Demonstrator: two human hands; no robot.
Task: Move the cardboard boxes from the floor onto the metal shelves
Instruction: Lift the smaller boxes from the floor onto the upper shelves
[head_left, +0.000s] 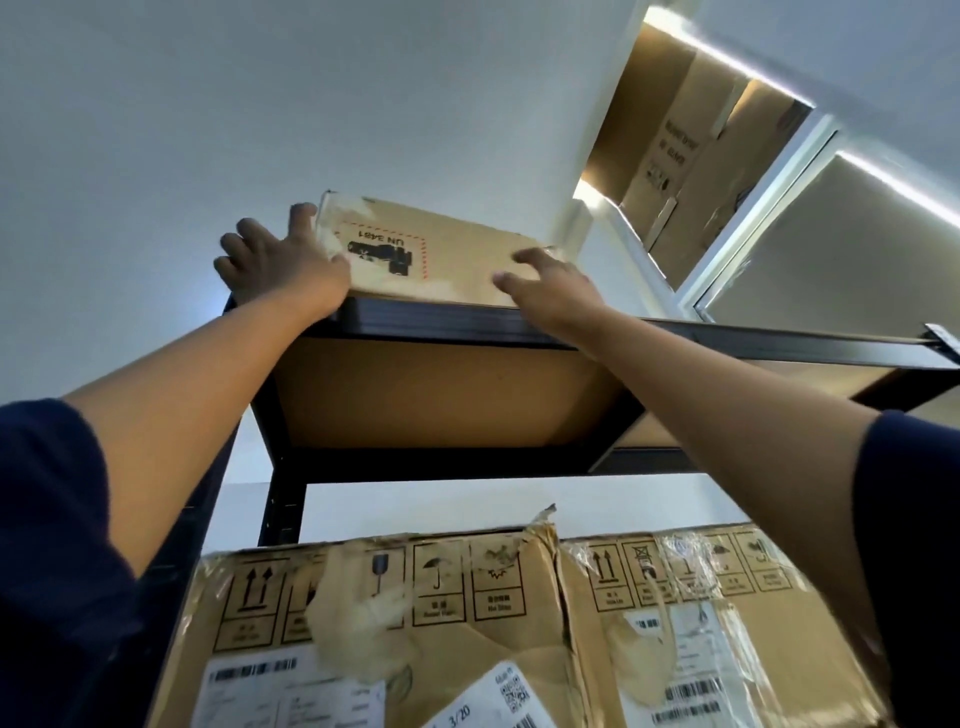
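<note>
Top shelf (467, 325), front edge: one flat box (457, 260) (printed "UN 3481"). Left hand (283, 262) presses its left corner, right hand (553, 291) its face, fingers spread. Lower shelf: two large boxes (395, 623).

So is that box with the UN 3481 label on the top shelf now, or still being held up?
On the shelf: the box rests on the top shelf. Left hand presses its corner; right hand lies open at its face.

I read "UN 3481", upside down, on the small box (441, 254) between my hands; "3/20" marks a label (488, 701) far below them.
</note>
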